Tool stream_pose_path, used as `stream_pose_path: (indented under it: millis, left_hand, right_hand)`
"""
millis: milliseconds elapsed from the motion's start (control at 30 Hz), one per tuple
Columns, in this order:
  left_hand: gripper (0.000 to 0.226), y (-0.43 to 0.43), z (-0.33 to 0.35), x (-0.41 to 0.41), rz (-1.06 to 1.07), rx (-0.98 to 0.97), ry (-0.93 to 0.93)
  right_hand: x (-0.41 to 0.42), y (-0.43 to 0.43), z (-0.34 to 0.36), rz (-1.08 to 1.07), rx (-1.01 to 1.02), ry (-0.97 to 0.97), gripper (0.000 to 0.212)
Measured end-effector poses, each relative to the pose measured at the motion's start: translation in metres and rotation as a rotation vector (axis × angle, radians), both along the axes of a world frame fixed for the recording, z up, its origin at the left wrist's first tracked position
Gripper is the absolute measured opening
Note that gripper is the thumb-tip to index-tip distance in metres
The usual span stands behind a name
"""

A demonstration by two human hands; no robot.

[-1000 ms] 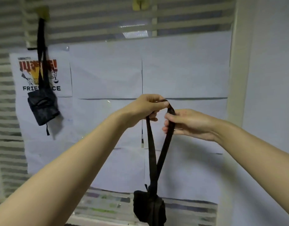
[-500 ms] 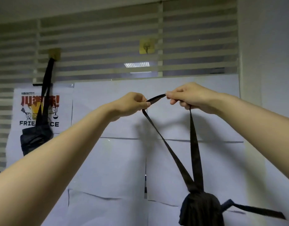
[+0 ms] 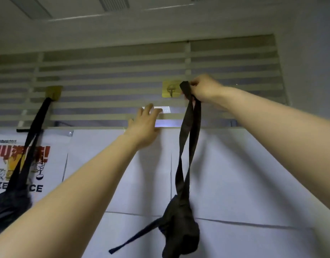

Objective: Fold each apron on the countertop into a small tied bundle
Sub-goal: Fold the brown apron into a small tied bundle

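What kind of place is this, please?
Probably a staff or back area of a restaurant, though that is a guess. Adhesive wall hooks hold bundled black aprons, a food poster reads partly "FRIE...CE", and slatted blinds cover an interior window above a paper-covered wall.

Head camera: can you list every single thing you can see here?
Apron bundle: 1, black, hanging by its strap loop from the right hand, before the wall.
Second apron bundle: 1, black, hanging at far left from a hook.
Hooks: 2, yellow, on the blinds; left one loaded, right one bare.
Poster: 1, white with red and black print, lower left.
Blinds: 1, pale slats, upper wall.
Right hand: 1, grip closed on the strap top beside the bare hook.
Left hand: 1, open, below that hook.
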State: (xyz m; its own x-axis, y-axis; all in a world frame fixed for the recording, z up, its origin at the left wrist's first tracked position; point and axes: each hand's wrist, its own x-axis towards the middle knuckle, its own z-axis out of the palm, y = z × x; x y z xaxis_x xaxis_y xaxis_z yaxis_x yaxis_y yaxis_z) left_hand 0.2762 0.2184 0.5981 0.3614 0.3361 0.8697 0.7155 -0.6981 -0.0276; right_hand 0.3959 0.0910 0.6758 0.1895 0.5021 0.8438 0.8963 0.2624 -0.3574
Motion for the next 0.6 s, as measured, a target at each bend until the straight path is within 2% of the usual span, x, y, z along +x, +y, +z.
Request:
stream_pose_path:
  millis: [233, 367, 467, 533, 600]
  left_hand:
    - [0.059, 0.024, -0.002, -0.016, 0.018, 0.151, 0.089]
    - [0.063, 0.032, 0.000, -0.024, -0.004, 0.163, 0.136]
    - [0.065, 0.034, 0.000, -0.026, -0.028, 0.168, 0.144]
    - [0.066, 0.034, 0.000, -0.025, -0.035, 0.169, 0.142]
    - [0.066, 0.035, 0.000, -0.025, -0.038, 0.172, 0.141]
  right_hand:
    - [-0.020, 0.035, 0.022, -0.168, 0.021, -0.192, 0.032]
    - [-0.026, 0.051, 0.034, -0.335, 0.104, -0.250, 0.015]
    - [-0.025, 0.055, 0.037, -0.472, 0.124, -0.309, 0.019]
    - [-0.022, 0.057, 0.036, -0.505, 0.144, -0.330, 0.027]
    - [-0.021, 0.061, 0.034, -0.513, 0.134, -0.372, 0.023]
